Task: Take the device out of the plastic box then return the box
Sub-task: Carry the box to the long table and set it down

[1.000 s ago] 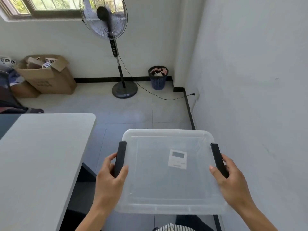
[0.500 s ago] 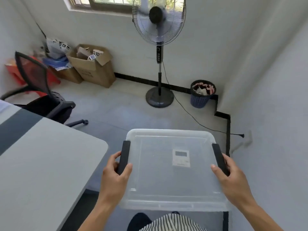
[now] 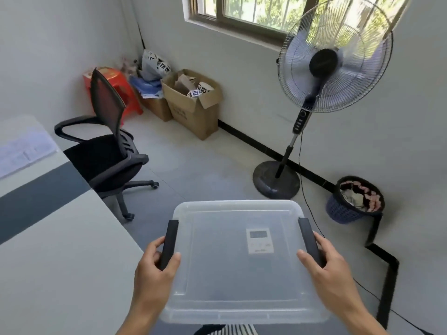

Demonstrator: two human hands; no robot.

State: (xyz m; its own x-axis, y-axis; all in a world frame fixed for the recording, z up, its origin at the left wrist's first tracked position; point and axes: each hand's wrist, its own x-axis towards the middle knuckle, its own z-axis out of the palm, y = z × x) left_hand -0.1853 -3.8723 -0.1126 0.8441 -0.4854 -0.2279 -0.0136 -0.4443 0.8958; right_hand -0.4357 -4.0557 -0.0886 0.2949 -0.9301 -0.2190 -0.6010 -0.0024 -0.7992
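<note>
- The grey table's (image 3: 60, 274) rounded edge sits just beside my left wrist; open floor lies ahead, toward the black standing fan (image 3: 321, 97).
- The clear lidded plastic box (image 3: 217, 274) hangs between my hands; the white flat device (image 3: 259, 240) lies inside, nearer my right.
- My left hand (image 3: 154, 274) and right hand (image 3: 331, 274) each curl closed around a black side handle.

Device (image 3: 259, 241) inside box (image 3: 217, 298); table (image 3: 60, 274) left, fan (image 3: 331, 56) beyond.
</note>
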